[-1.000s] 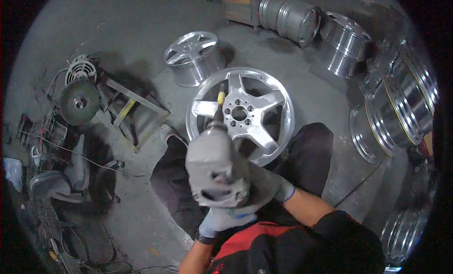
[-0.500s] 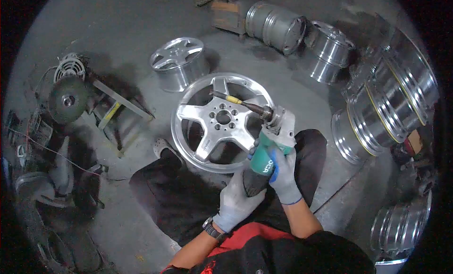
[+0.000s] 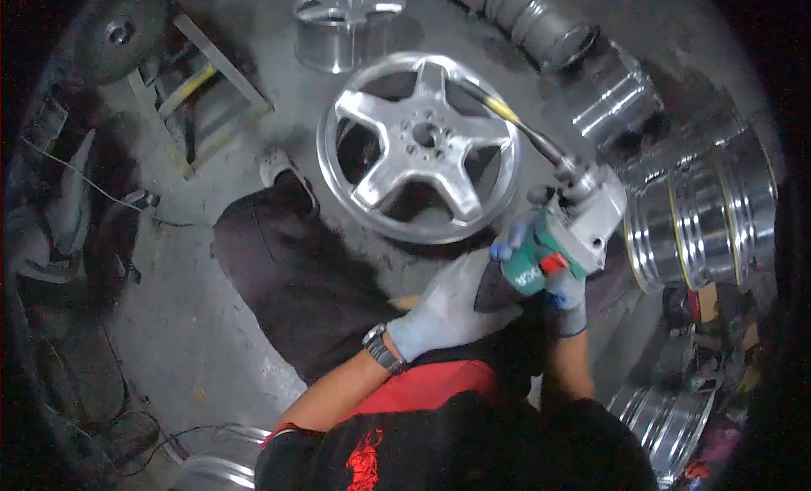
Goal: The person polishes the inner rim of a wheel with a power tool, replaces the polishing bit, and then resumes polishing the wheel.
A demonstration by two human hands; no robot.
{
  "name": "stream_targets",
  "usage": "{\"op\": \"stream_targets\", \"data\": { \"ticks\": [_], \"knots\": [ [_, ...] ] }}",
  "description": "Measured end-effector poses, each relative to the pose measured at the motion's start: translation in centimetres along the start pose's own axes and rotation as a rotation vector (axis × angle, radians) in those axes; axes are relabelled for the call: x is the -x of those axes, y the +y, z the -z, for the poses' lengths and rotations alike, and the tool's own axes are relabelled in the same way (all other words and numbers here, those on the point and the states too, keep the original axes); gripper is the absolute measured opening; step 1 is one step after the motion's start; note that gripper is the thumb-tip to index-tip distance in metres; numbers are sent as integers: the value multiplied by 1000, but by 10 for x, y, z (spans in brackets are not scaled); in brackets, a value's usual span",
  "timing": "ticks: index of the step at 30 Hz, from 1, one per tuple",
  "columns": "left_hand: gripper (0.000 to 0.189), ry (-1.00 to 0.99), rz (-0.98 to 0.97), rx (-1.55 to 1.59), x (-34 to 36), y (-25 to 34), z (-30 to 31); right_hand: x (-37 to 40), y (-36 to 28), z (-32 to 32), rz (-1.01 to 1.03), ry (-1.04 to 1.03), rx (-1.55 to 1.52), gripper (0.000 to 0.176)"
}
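Note:
I hold a green and grey angle grinder (image 3: 524,267) with a long metal rod (image 3: 530,132) on its head, marked by a yellow band. My left hand (image 3: 452,309), in a pale glove, is closed around the grinder's black rear end. My right hand (image 3: 564,298), gloved with blue patches, wraps the green body near a red part. A five-spoke silver wheel rim (image 3: 431,191) lies face up in front of my legs. The rod passes over the rim's upper right edge in this view, and the grinder body is to the right of the rim.
Another spoked rim (image 3: 338,47) stands behind. Shiny rims (image 3: 697,220) are stacked on the right, with more (image 3: 663,423) at lower right. A metal stand (image 3: 198,85) and a round disc (image 3: 118,35) are at upper left. A cable (image 3: 93,182) runs along the left.
Both hands have carried the grinder to the right, and its rod has swung from over the wheel's spokes to its upper right edge. The view has shifted too.

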State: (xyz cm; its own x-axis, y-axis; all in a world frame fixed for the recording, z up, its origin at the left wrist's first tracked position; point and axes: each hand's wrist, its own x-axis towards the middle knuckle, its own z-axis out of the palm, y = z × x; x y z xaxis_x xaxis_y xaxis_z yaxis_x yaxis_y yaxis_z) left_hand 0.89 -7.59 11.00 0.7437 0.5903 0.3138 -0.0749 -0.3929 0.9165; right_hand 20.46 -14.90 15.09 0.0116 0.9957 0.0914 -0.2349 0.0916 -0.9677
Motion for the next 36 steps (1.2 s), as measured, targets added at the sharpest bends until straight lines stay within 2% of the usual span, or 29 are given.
{"op": "stream_targets", "data": {
  "ticks": [1, 2, 4, 5, 6, 8, 10, 11, 12, 14, 15, 16, 17, 19, 21, 22, 24, 27, 28, 30, 31, 33, 34, 36],
  "knots": [
    [76, -22, -35, -61, 0, -5, 2, 0, 0, -4, -19, 19, -17, 92],
    [76, -35, -15, -51, 4, -7, 4, -1, -2, -5, -7, 44, 223, 94],
    [78, 11, 46, 166, 10, -11, 15, -9, -6, -2, 18, 65, 710, 98],
    [83, -84, 179, 409, 20, -13, 26, -13, -7, -1, 30, 67, 950, 100],
    [83, -84, 201, 411, 28, -19, 29, -17, -7, 0, 45, 63, 1189, 102],
    [86, 21, 421, 1227, 41, -32, 31, -21, 7, -4, -28, 71, 1154, 105],
    [85, 35, 440, 1233, 49, -39, 33, -22, 32, 4, 100, 33, 1036, 101],
    [84, 119, 465, 1336, 45, -36, 34, -32, 22, -2, -37, -5, 897, 98],
    [84, 208, 489, 1435, 42, -37, 34, -38, 29, 0, -49, -13, 880, 98],
    [84, 242, 591, 1489, 39, -43, 32, -44, 45, 4, -176, -219, 974, 93],
    [83, 258, 670, 1544, 37, -45, 31, -46, 51, 5, -238, -187, 781, 91],
    [83, 270, 750, 1598, 34, -49, 30, -46, 56, 4, -255, -178, 761, 91],
    [75, 343, 794, 1604, 31, -51, 25, -45, 60, 3, -252, -204, 856, 91],
    [71, 415, 865, 1655, 39, -60, 13, -46, 65, 7, -278, -305, 1066, 95],
    [60, 520, 963, 1744, 33, -65, 14, -46, 71, 10, -282, -339, 1093, 97],
    [60, 523, 991, 1741, 31, -69, 16, -45, 74, 11, -264, -387, 1140, 98],
    [60, 513, 1168, 1738, 31, -74, 18, -45, 71, 16, -300, -391, 1083, 98],
    [58, 515, 1133, 1814, 23, -83, 11, -46, 68, 30, -307, -382, 1019, 98],
    [58, 524, 1147, 1819, 16, -83, 9, -44, 68, 36, -363, -377, 974, 101],
    [65, 111, 1019, 640, -9, -82, 4, -43, 65, 48, -432, -372, 925, 103],
    [65, 108, 1028, 648, -15, -87, -1, -45, 63, 55, -424, -367, 945, 102],
    [52, 447, 1360, 1435, -26, -98, -9, -45, 62, 65, -428, -362, 959, 101],
    [52, 447, 1371, 1440, -28, -103, -11, -44, 62, 69, -432, -367, 1001, 100],
    [51, 492, 1454, 1723, -28, -111, -15, -43, 62, 74, -447, -376, 1040, 98]
  ]
}}
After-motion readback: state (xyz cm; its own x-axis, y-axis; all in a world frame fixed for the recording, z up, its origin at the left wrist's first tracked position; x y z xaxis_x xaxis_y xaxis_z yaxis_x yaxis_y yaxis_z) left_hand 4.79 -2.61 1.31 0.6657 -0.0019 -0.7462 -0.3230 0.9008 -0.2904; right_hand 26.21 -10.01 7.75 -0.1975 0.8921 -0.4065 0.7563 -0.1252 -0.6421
